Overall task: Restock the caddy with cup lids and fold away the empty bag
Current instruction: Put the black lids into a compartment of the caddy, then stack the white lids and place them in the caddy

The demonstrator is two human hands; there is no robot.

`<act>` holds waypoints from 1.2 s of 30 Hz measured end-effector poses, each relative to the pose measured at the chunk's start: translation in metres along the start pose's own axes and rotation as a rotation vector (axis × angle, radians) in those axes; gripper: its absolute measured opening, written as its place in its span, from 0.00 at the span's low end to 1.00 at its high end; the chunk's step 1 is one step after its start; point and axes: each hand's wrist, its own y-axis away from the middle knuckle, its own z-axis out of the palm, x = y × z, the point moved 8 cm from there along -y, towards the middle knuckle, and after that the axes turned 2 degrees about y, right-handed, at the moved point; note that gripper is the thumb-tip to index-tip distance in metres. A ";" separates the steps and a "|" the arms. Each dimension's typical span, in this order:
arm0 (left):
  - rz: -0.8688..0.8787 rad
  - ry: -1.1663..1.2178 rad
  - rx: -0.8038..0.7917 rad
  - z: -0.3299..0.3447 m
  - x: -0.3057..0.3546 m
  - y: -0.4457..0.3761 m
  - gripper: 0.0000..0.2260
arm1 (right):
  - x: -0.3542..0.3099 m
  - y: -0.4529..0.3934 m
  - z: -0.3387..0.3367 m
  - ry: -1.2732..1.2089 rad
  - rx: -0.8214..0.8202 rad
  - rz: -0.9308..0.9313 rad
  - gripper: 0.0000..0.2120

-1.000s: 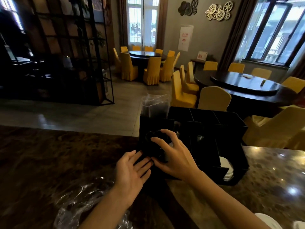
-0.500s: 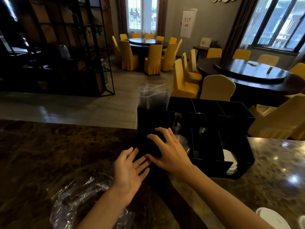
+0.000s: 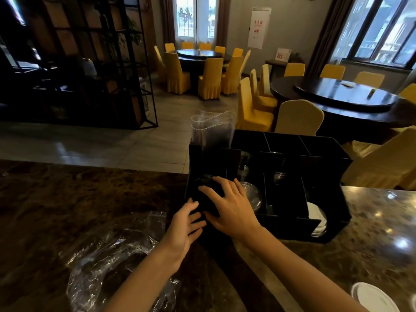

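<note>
A black divided caddy (image 3: 324, 154) stands on the dark marble counter (image 3: 56, 199). Black cup lids (image 3: 203, 183) lie stacked in its front left slot. My right hand (image 3: 231, 206) rests flat on top of that stack, fingers spread. My left hand (image 3: 184, 226) presses against the stack's front from below, fingers together. Clear lids (image 3: 253, 194) fill the slot to the right, and white lids (image 3: 317, 219) sit in the front right slot. A crumpled clear plastic bag (image 3: 108, 255) lies on the counter beside my left forearm.
A clear sleeve of cups (image 3: 211, 129) rises from the caddy's back left slot. A white lid (image 3: 371, 297) lies on the counter at the lower right. Beyond the counter are dark round tables with yellow chairs (image 3: 295, 118) and a black metal shelf (image 3: 126, 64).
My right hand has flattened down over the black lids and slid slightly forward. My left hand has come up against the front of the stack. The view has tilted down a little.
</note>
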 end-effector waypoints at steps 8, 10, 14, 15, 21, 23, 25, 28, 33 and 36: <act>-0.016 -0.282 -0.074 0.006 0.007 0.009 0.30 | -0.005 0.010 -0.014 -0.016 0.037 -0.012 0.32; -0.002 -0.334 -0.092 0.008 0.011 0.014 0.30 | -0.006 0.016 -0.024 -0.035 0.046 -0.009 0.32; 0.109 -0.472 -0.120 0.014 0.024 0.030 0.33 | -0.006 0.036 -0.050 -0.056 0.072 0.013 0.34; 0.142 -0.516 -0.127 0.016 0.027 0.036 0.34 | -0.005 0.043 -0.057 -0.066 0.084 0.020 0.34; 0.270 -0.727 -0.271 0.046 0.020 0.064 0.27 | 0.009 0.098 -0.092 -0.128 0.157 0.097 0.33; 0.297 -0.791 -0.324 0.063 0.011 0.071 0.27 | 0.017 0.122 -0.100 -0.152 0.175 0.139 0.33; 0.338 -0.869 -0.374 0.081 0.001 0.079 0.26 | 0.027 0.147 -0.107 -0.168 0.179 0.188 0.32; 0.410 -0.975 -0.448 0.104 -0.014 0.087 0.25 | 0.043 0.185 -0.116 -0.187 0.185 0.272 0.33; 0.467 -1.035 -0.601 0.130 -0.043 0.095 0.22 | 0.065 0.256 -0.122 -0.248 0.221 0.473 0.32; 0.496 -1.055 -0.670 0.137 -0.059 0.095 0.20 | 0.074 0.302 -0.120 -0.242 0.229 0.651 0.31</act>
